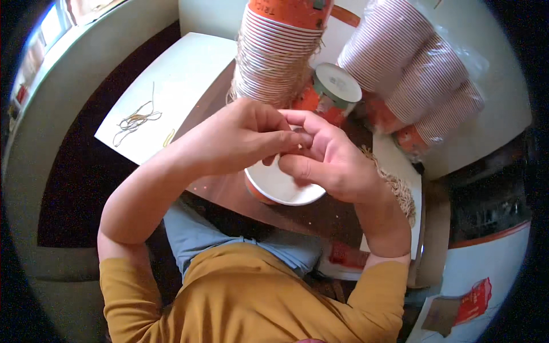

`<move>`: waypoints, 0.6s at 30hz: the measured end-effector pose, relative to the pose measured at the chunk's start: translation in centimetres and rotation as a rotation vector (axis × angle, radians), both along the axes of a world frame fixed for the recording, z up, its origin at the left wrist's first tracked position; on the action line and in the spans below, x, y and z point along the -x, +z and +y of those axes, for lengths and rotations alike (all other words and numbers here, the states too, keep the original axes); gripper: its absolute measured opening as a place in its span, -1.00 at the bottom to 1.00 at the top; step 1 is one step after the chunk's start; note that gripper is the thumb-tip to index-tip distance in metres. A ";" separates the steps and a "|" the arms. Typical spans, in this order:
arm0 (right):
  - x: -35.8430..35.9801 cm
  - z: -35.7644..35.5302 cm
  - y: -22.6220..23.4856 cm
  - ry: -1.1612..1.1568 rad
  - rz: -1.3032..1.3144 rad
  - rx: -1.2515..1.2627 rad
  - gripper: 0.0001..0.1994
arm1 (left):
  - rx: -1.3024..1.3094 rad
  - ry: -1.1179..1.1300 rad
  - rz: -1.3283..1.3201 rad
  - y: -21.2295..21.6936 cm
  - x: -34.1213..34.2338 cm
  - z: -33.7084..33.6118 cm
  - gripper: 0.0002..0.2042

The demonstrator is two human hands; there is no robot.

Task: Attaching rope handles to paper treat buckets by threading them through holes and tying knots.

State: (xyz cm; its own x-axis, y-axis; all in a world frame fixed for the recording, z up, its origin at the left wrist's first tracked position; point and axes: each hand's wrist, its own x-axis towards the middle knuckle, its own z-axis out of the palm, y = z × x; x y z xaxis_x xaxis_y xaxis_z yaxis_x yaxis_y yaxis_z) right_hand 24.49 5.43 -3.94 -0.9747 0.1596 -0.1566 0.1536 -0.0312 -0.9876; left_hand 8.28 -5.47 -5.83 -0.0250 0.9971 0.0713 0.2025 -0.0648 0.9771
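Observation:
An orange paper tub with a white inside (284, 186) stands on the brown table in front of me, its mouth partly covered by my hands. Over it, my left hand (246, 136) is closed, thumb and fingers pinched together. My right hand (329, 157) meets it from the other side, its fingers curled and its thumb bent inward. A tiny pale bit shows between the fingertips, but what they hold is too small and hidden to name. Just beyond the hands rises a tall stack of orange and white paper tubs (278, 57) with thin string hanging around it.
A green-and-orange tub with a pale round end (338, 83) lies beside the stack. Plastic-wrapped stacks of tubs (426, 74) lean at the back right. Beige string (400, 191) is heaped on the right; a loose tangle of cord (137, 119) lies on the white board (191, 66) at left.

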 end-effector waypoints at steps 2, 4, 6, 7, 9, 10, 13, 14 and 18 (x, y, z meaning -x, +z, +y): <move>0.6 0.8 -2.4 -0.004 0.153 -0.015 -0.63 | 0.153 -0.042 -0.086 -0.8 1.0 0.3 -0.73; 0.6 1.1 -3.4 -0.078 0.118 -0.116 -0.80 | 0.263 -0.013 -0.340 -2.5 1.5 -0.1 -0.72; 0.5 1.2 -3.9 -0.105 0.121 -0.237 -0.82 | 0.354 -0.021 -0.427 -2.7 1.6 -0.5 -0.71; 0.4 1.1 -4.1 -0.139 0.125 -0.361 -0.84 | 0.381 -0.026 -0.496 -2.9 1.6 -0.6 -0.71; 0.6 1.1 -3.9 -0.146 0.124 -0.416 -0.85 | 0.405 -0.027 -0.563 -2.9 1.9 -0.9 -0.70; 0.6 1.0 -3.9 -0.159 0.122 -0.473 -0.86 | 0.392 -0.017 -0.518 -3.0 2.0 -1.1 -0.70; 0.7 1.1 -3.9 -0.149 0.087 -0.506 -0.87 | 0.335 0.019 -0.318 -3.3 1.9 -1.5 -0.70; 0.8 1.2 -4.2 -0.153 0.085 -0.503 -0.87 | 0.263 0.049 -0.181 -3.3 1.8 -1.5 -0.70; 1.6 1.0 -4.4 -0.171 0.191 -0.078 -0.67 | 0.074 0.112 0.078 -2.9 1.5 -1.2 -0.75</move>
State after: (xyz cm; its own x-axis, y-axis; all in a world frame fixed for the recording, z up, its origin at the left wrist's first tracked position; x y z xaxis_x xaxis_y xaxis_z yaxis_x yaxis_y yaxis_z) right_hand 22.85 6.47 -8.39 -0.9432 0.3290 0.0472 -0.0371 0.0367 -0.9986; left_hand 6.73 -6.69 -8.73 -0.1339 0.9910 0.0040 0.2800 0.0340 0.9594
